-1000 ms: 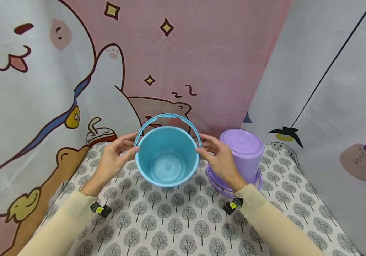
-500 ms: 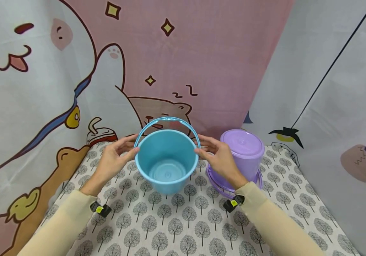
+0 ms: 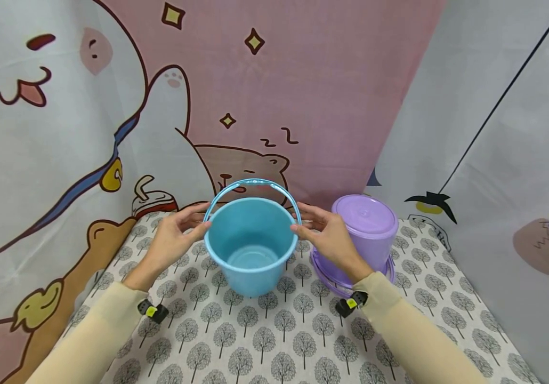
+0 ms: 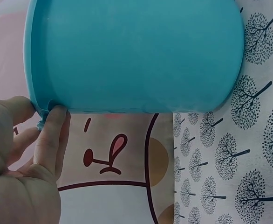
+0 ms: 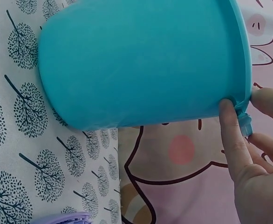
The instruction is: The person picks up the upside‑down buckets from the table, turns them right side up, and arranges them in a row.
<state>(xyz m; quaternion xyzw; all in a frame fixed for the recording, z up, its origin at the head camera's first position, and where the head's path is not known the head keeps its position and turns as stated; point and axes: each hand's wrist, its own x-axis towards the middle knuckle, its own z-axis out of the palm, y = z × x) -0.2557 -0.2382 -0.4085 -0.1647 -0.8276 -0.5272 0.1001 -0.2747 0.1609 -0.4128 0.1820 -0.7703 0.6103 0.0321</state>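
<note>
A light blue plastic bucket (image 3: 252,274) is held between both hands, its mouth tilted toward me and its handle (image 3: 255,182) standing up behind the rim. My left hand (image 3: 171,240) pinches the rim at the left handle joint, thumb on the near side. On the opposite side my right hand (image 3: 329,237) grips the rim in the same way. Both wrist views show the bucket's smooth outer wall (image 4: 136,56), with fingers (image 5: 234,140) right at the handle joint. The bucket's inside shows nothing in it.
Behind my right forearm an upside-down purple bucket (image 3: 370,242) stands on the tree-print tablecloth (image 3: 265,341), its purple handle (image 3: 327,282) lying round its base. A cartoon-print curtain (image 3: 332,96) hangs along the table's back and sides.
The blue bucket has swung more upright: its bottom has come down and toward me, so more of its front wall shows. Both hands keep their grip on the rim.
</note>
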